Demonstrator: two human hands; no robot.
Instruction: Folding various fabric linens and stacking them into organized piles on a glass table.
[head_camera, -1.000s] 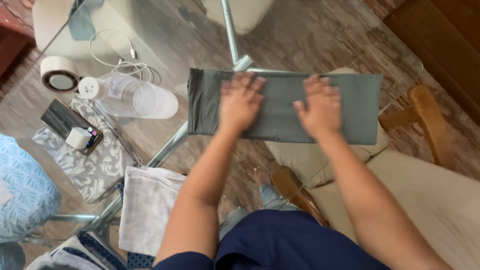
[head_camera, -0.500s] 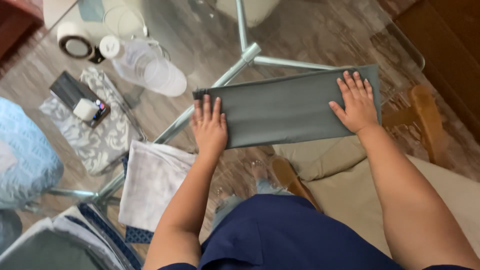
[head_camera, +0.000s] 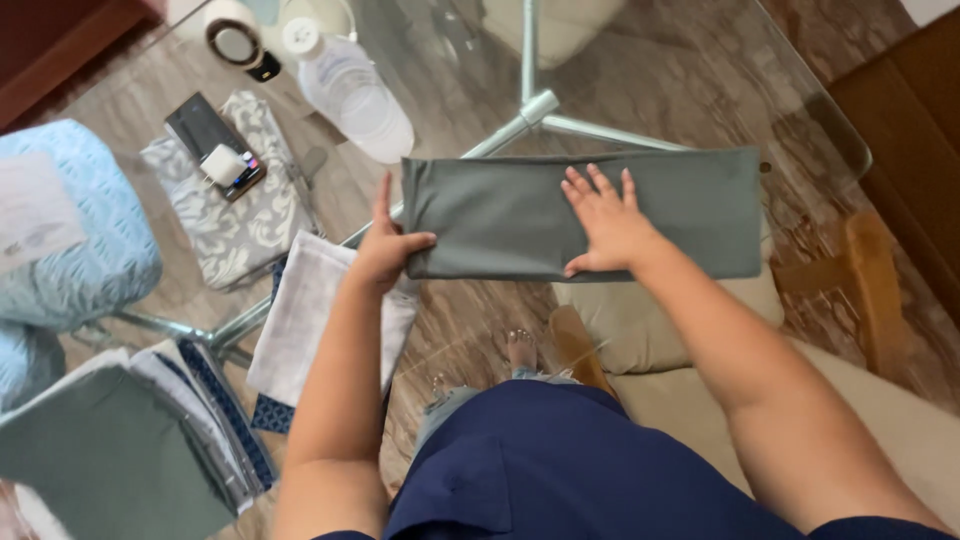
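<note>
Glass table: transparent top, rounded corner at far right, metal legs and brown stone-pattern floor visible through it.

Grey folded cloth: long flat rectangle, lying on the glass top near its front edge, long side running left to right, roughly centred ahead of the body.

Light-blue textured bedding: bundled at far left. Stack of folded fabrics at lower left, grey piece on top, patterned edges showing along its right side.

Beige cushioned chair: under the table, right of centre, wooden frame at right.

White folded cloth: just left of the left forearm, below the grey cloth's left end. Grey-and-white patterned cloth: further left, carrying a dark phone and a small white case.

Clear plastic bottle: lying on its side, white cap pointing away, behind the grey cloth's left end. Tape roll beside the cap.

Right hand: palm down, flat on the middle of the grey cloth, fingers spread and extended.

Left hand: at the cloth's left end, pinching the lower left corner between thumb on top and fingers underneath; index finger pointing up along the left edge.
</note>
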